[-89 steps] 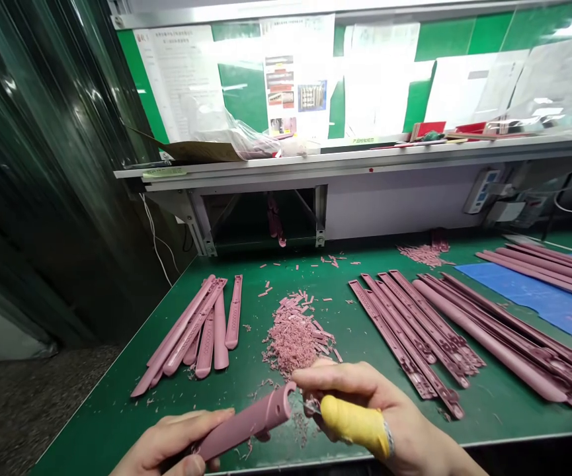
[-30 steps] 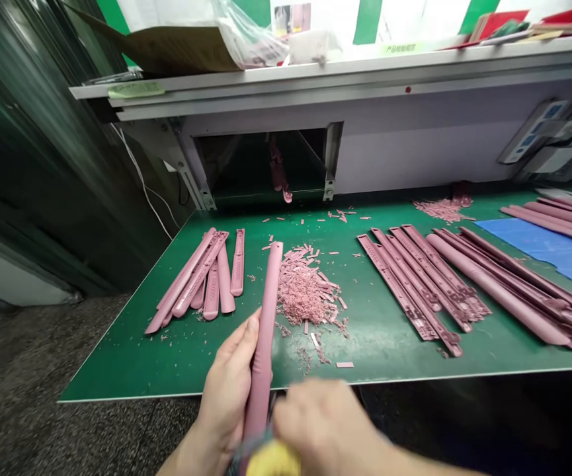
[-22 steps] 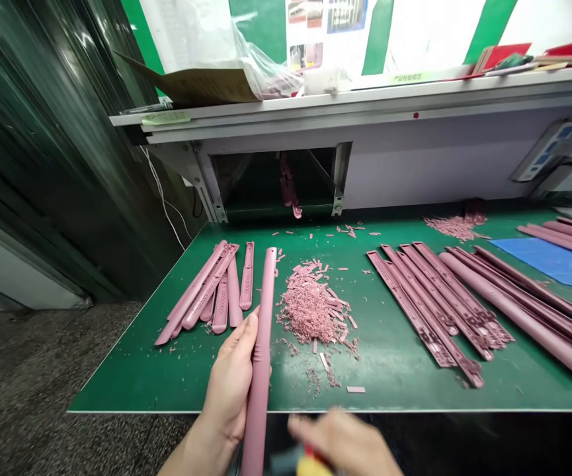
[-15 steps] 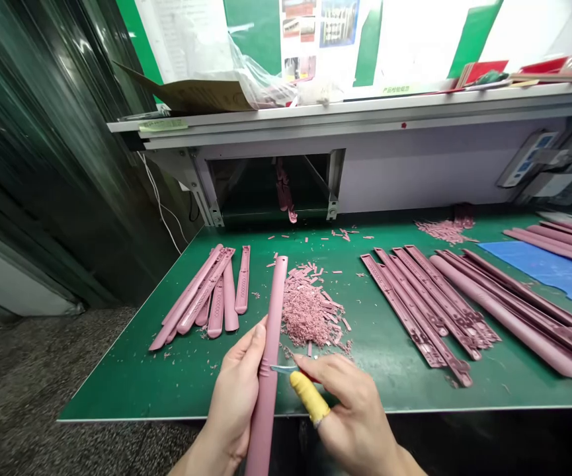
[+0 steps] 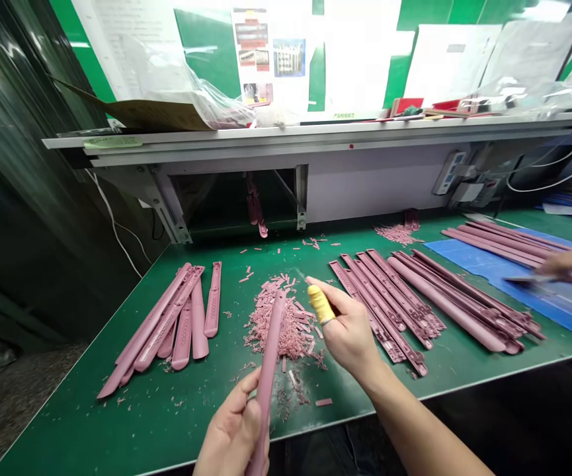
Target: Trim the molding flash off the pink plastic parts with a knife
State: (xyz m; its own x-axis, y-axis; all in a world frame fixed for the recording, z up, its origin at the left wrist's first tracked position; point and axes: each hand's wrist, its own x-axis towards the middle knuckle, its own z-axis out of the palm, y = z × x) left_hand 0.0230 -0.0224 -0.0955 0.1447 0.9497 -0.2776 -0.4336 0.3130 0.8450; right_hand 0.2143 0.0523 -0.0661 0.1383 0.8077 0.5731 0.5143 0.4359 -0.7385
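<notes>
My left hand point(image 5: 236, 423) is closed around the lower part of a long, narrow pink plastic piece point(image 5: 272, 337), which points up and away from me. Near the piece's far end is a small hole. My right hand point(image 5: 348, 327), with a yellow cover point(image 5: 320, 304) on one finger, is raised to the right of the piece, apart from it. From its fingertips a thin blade point(image 5: 299, 273) sticks out, blurred and pale; the handle is hidden in the fist. Under the far end of the piece lies a heap of pink shavings point(image 5: 295, 330) on the green tabletop.
Several pink pieces point(image 5: 181, 330) lie at the left, and more pieces point(image 5: 395, 304) in rows at the right. A co-worker's hand point(image 5: 571, 263) holds a blurred tool over a blue sheet point(image 5: 563, 307). Above the back runs a shelf edge point(image 5: 266, 142).
The blade has left the pink piece; my right hand has moved up and away. My left hand has lowered the piece. The view has swung right, bringing in a co-worker's hand.
</notes>
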